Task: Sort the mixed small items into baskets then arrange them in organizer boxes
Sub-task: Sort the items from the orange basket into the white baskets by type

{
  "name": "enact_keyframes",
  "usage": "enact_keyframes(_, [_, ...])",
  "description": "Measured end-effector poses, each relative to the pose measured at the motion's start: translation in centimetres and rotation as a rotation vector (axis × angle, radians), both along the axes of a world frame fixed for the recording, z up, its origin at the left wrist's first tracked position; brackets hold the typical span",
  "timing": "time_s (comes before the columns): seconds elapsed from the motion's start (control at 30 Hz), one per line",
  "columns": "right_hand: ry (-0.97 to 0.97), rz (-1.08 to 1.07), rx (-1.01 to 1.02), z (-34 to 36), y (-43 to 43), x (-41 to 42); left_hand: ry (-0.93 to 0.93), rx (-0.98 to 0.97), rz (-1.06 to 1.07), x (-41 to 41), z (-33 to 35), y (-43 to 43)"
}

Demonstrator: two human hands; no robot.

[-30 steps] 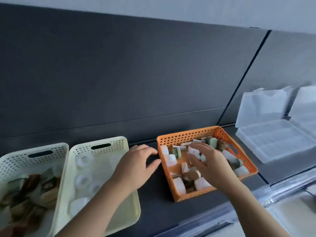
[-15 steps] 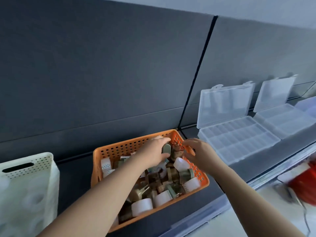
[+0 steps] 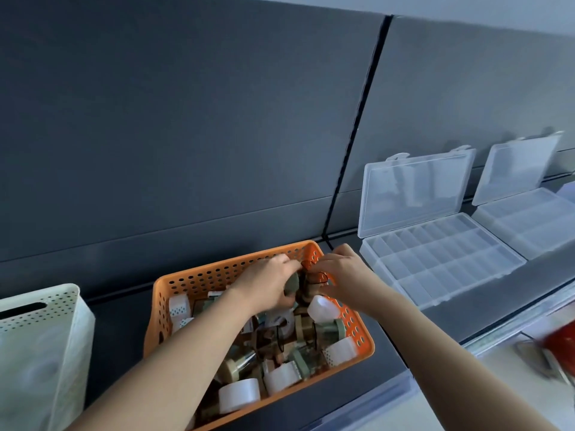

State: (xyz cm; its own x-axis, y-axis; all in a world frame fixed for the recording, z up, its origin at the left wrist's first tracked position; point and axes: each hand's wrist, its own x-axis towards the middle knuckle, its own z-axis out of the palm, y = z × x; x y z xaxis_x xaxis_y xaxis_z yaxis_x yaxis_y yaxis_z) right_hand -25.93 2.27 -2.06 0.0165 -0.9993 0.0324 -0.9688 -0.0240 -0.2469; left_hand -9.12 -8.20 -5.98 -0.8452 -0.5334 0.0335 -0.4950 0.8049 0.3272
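Left hand: reaching into the far end of the orange basket, fingers curled round a grey-green tape roll — clenched on it, over the pile near the far right corner.

Right hand: just beside the left, above the same corner; fingertips pinching the top of a brown tape roll, which touches the grey-green one.

Orange basket: perforated plastic, resting on the dark grey shelf, between the cream basket and the organizer boxes.

Mixed rolls: heaped inside the orange basket — white rolls at the near end and along the right wall, brown and green patterned ones jumbled in the middle.

Cream basket: at the left edge, perforated, with a slot handle, apart from the orange one; contents pale and too blurred to name.

Near organizer box: clear plastic, right of the orange basket, divided into rows of compartments, lid standing open against the back panel.

Far organizer box: same kind, just beside the first, lid also up.

Right edge: a red object, too smeared to identify.
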Motion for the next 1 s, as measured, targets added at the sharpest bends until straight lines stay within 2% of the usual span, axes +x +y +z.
enact_keyframes(0.13, [-0.063,-0.056,-0.003,0.3,0.3,0.1,0.244,0.224,0.19,1.7,0.7,-0.2])
enact_keyframes(0.27, [-0.248,-0.164,-0.073,1.3,0.7,0.2,0.655,0.642,0.48,4.2,1.4,-0.3])
enact_keyframes(0.33, [-0.316,-0.184,-0.081,1.4,0.8,0.4,0.725,0.807,0.568,5.2,1.6,-0.3])
enact_keyframes(0.37, [-0.332,-0.184,-0.082,1.4,0.9,0.6,0.667,0.786,0.55,5.5,1.6,-0.3])
enact_keyframes(0.47, [-0.33,-0.18,-0.081,1.2,0.8,1.4,0.27,0.408,0.363,5.7,1.2,-0.5])
enact_keyframes(0.53, [-0.33,-0.186,-0.077,1.1,0.8,1.8,0.047,0.244,0.247,5.1,1.3,-0.6])
enact_keyframes(0.7, [-0.339,-0.191,-0.074,1.0,1.1,2.2,-0.203,0.072,0.037,2.9,2.5,-0.6])
enact_keyframes(0.87, [-0.34,-0.197,-0.077,0.8,1.1,2.4,-0.313,0.009,-0.003,2.6,3.3,-0.6])
enact_keyframes(1.0, [-0.368,-0.204,-0.078,0.6,1.3,2.9,-0.209,-0.052,0.052,3.7,3.0,-0.5])
